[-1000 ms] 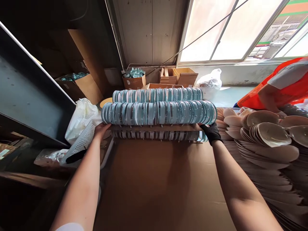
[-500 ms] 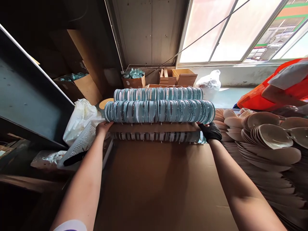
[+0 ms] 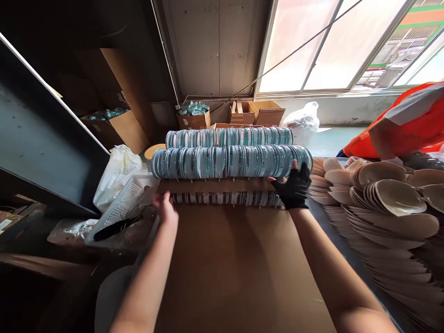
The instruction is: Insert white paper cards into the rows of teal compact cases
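Round, teal-tinted, glass-like discs stand on edge, packed into long rows. The raised middle row (image 3: 222, 162) lies just ahead of me, a similar far row (image 3: 229, 137) behind it. A lower near row (image 3: 225, 199) shows under a cardboard strip (image 3: 222, 186). My left hand (image 3: 167, 210) is at the left end of the lower row, fingers slightly apart and holding nothing I can see. In a black fingerless glove, my right hand (image 3: 294, 187) lies spread against the right end of the middle row, thumb pointing left. A brown cardboard surface (image 3: 243, 263) lies between my forearms.
Stacked pale bowl-like pieces (image 3: 391, 199) fill the right side. A co-worker in an orange vest (image 3: 409, 120) stands beyond them. A white perforated basket (image 3: 121, 203) and a plastic bag (image 3: 118, 175) sit at left. Cardboard boxes (image 3: 194, 121) line the back wall.
My left hand has come off the middle row's left end and moved right and nearer me. My right hand has shifted slightly left, its fingers now spread upward over the row's end.
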Demonstrator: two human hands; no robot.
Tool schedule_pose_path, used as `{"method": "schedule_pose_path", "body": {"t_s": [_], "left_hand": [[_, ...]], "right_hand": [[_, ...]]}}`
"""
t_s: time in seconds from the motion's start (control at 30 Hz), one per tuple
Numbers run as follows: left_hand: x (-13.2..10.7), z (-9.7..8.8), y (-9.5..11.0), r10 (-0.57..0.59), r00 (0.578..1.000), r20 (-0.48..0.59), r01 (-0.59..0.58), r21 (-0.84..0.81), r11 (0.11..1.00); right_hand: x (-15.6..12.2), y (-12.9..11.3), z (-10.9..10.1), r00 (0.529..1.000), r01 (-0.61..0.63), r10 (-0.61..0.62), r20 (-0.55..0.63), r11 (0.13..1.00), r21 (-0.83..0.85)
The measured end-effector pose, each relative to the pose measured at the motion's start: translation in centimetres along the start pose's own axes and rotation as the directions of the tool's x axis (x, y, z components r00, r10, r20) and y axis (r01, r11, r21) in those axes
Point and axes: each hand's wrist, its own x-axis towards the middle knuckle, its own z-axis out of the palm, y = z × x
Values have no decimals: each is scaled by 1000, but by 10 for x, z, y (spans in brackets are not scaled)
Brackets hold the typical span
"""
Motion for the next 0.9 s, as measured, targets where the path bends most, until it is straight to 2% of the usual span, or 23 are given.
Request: {"method": "schedule_pose_path", "body": {"t_s": [0.03,0.1,0.17,0.23,0.3,0.33,0.43,0.53,0.73,0.9], "left_hand": [[-17,11,-3,-86,995,46,90,-84,992],[-47,36,-3,-235,953,189,274,-214,938],[-72,64,2,-315,875,367,429,-284,858],[-88,91,9,-357,770,529,567,-311,763],[-97,111,15,-389,684,617,664,-307,682],[-98,119,17,-408,663,628,691,-303,657],[-98,129,17,-454,673,584,700,-303,647],[-97,129,14,-461,692,555,685,-306,661],[-98,125,12,-438,716,544,652,-294,700],[-102,127,15,-423,723,546,627,-262,734]], "right_hand": [[-1,-18,0,998,67,-67,17,998,2],[-1,-59,1,988,133,-133,81,991,8],[-2,-99,3,979,143,-145,146,989,21],[-4,-133,9,960,187,-194,202,981,52],[-8,-160,20,927,263,-278,250,960,93],[-9,-170,26,909,296,-316,272,949,112],[-12,-186,45,880,322,-350,322,937,137],[-12,-188,58,879,325,-344,329,939,114],[-2,-180,66,865,364,-370,338,928,83],[11,-186,74,851,375,-386,355,921,104]]}}
